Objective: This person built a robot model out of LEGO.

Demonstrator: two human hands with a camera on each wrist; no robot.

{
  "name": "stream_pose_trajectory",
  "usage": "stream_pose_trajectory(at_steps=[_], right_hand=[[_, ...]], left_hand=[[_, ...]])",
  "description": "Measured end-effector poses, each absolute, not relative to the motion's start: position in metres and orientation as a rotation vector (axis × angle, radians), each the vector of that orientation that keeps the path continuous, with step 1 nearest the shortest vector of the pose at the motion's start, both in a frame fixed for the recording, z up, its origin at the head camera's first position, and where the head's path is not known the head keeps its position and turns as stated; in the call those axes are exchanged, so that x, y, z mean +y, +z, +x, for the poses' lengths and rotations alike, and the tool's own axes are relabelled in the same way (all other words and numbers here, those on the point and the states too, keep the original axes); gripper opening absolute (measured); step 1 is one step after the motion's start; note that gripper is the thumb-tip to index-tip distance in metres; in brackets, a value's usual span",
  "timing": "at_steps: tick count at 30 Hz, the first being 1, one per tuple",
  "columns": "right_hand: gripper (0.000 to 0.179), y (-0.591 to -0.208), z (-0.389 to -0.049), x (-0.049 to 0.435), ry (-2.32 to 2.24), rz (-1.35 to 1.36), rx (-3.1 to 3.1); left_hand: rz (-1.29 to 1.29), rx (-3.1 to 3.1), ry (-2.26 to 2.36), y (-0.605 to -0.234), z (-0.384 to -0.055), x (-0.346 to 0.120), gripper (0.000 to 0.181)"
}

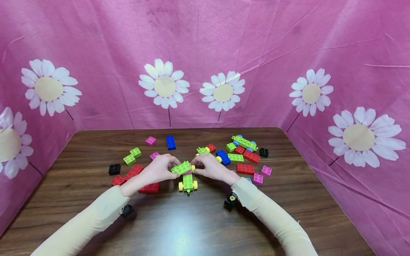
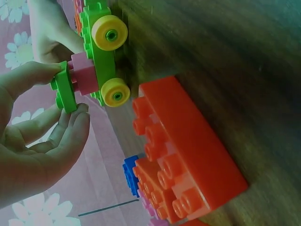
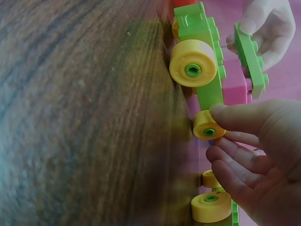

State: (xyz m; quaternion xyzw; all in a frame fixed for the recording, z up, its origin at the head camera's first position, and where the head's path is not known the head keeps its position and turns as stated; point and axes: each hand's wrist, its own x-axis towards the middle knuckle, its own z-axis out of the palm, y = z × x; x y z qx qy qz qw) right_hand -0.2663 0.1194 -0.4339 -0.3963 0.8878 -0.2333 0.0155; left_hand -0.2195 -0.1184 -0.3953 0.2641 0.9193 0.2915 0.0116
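Note:
My left hand (image 1: 160,167) pinches a thin lime-green toy brick (image 1: 181,168) between thumb and fingers. It sits tilted at the studs of a pink brick (image 3: 234,82), which stands on one end of a lime-green wheeled base (image 1: 188,183). The base has yellow wheels (image 2: 110,33), and its other end points toward me in the head view. With thumb and fingertips, my right hand (image 1: 213,167) holds the base at a yellow wheel (image 3: 208,125) on the far end. Part of that end is hidden behind the hands in the head view.
Red bricks (image 1: 148,187) and a black brick (image 1: 114,169) lie left of the hands. A second yellow-wheeled base (image 1: 203,150) stands just behind the right hand. Farther right are a blue-wheeled green base (image 1: 245,142), a blue brick (image 1: 223,157), red bricks (image 1: 245,169) and pink bricks (image 1: 258,178).

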Motion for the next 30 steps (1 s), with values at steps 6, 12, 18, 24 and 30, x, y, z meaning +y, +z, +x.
stream_pose_trajectory(at_steps=[6,12,18,24,30], right_hand=[[0.022,-0.438,-0.267,0.118,-0.704,-1.229,2.794],[0.021,-0.438,-0.267,0.117,-0.689,-1.196,2.806],[0.021,-0.439,-0.268,0.117,-0.671,-1.202,2.807],[0.021,-0.440,-0.268,0.117,-0.686,-1.208,2.806],[0.021,-0.439,-0.268,0.117,-0.685,-1.213,2.812]], left_hand=[[0.823,2.873,0.938,-0.398,-0.217,-0.114,0.036],[0.867,2.883,0.981,-0.398,-0.214,-0.111,0.048],[0.878,2.833,0.963,-0.398,-0.214,-0.109,0.057],[0.868,2.817,0.967,-0.399,-0.216,-0.106,0.056],[0.828,2.814,1.045,-0.399,-0.215,-0.103,0.054]])
